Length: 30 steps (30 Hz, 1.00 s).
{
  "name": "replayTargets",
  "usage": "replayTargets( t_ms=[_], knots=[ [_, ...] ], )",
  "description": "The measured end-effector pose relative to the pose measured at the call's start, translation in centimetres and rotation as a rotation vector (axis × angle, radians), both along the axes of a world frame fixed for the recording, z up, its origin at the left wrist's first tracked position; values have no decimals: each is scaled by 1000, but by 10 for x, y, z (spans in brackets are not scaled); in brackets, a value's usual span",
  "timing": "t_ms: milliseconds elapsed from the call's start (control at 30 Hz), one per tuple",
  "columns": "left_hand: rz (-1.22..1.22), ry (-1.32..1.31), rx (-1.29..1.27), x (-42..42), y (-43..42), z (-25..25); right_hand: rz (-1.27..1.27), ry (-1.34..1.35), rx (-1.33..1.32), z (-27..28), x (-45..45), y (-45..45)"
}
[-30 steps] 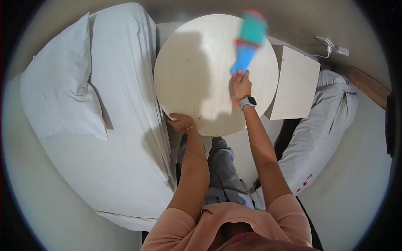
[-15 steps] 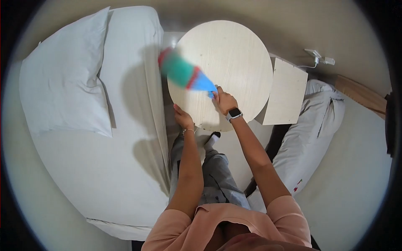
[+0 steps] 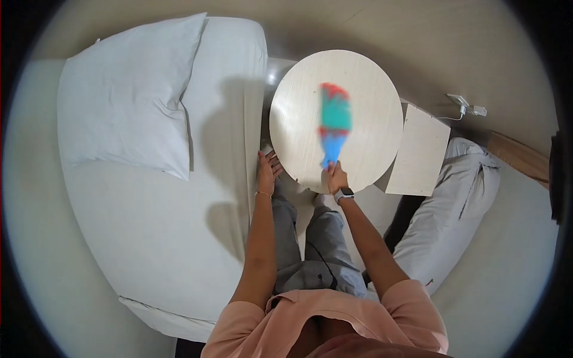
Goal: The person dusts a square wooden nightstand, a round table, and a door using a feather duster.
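Observation:
My right hand point(image 3: 336, 178) grips the narrow blue end of a red, green and blue cloth point(image 3: 336, 116). Smeared by motion, the cloth stretches away from me over the pale round table point(image 3: 292, 128); whether it touches the tabletop I cannot tell. A watch sits on my right wrist. My left hand point(image 3: 268, 170) has its fingers spread and holds nothing. It is between the bed's side and the table's near left edge.
A bed point(image 3: 149, 238) with a white pillow point(image 3: 128, 107) fills the left. Right of the table stand a pale box-like unit point(image 3: 418, 149) and a grey-white cushioned bundle point(image 3: 441, 221). A plug and cable point(image 3: 462, 110) are on the wall. My legs are below the table's near edge.
The cloth has swung from the table's left edge to over its middle. My left hand has come off the table's rim and spread its fingers. The view has shifted slightly.

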State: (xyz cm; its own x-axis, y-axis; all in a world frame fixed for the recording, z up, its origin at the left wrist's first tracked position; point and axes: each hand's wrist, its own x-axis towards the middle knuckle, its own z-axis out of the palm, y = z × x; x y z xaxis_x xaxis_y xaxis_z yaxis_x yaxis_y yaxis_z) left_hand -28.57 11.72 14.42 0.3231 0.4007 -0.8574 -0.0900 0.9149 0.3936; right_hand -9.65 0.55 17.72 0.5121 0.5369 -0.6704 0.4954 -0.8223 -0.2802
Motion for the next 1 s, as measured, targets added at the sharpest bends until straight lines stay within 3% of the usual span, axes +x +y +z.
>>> replayTargets(
  t_ms=[67, 167, 200, 300, 433, 467, 567, 700, 733, 767, 833, 867, 1000],
  knots=[
    [103, 52, -5, 1, 0, -12, 207, 17, 67, 2, 0, -10],
    [173, 91, 61, 11, 3, 5, 301, -14, 24, 18, 16, -8],
    [165, 91, 45, 11, 4, -1, 173, 3, -2, 17, 22, -10],
    [181, 116, 21, 14, 2, -13, 124, 31, 58, -6, 25, -36],
    [188, 94, 52, 2, -4, -24, 691, 108, 79, -3, 47, -66],
    [94, 183, 200, -9, -13, -39, 629, 121, 20, 2, 50, -70],
    [-2, 323, 39, -14, -16, -8, 439, 196, 49, 6, 55, -78],
    [6, 522, 40, -15, -35, -8, 461, 241, -33, -12, 51, -105],
    [42, 247, 194, -44, -51, -59, 529, 221, -19, -2, 58, -102],
    [79, 222, 154, -40, -52, -57, 603, 199, -6, 2, 64, -100],
    [163, 174, 77, -23, -55, -45, 363, 272, 112, -13, 75, -102],
    [69, 453, 35, -2, -52, -15, 242, 310, 170, -21, 80, -100],
    [103, 461, 14, 41, -53, -5, -416, 152, 321, -17, 106, -31]
  ],
)
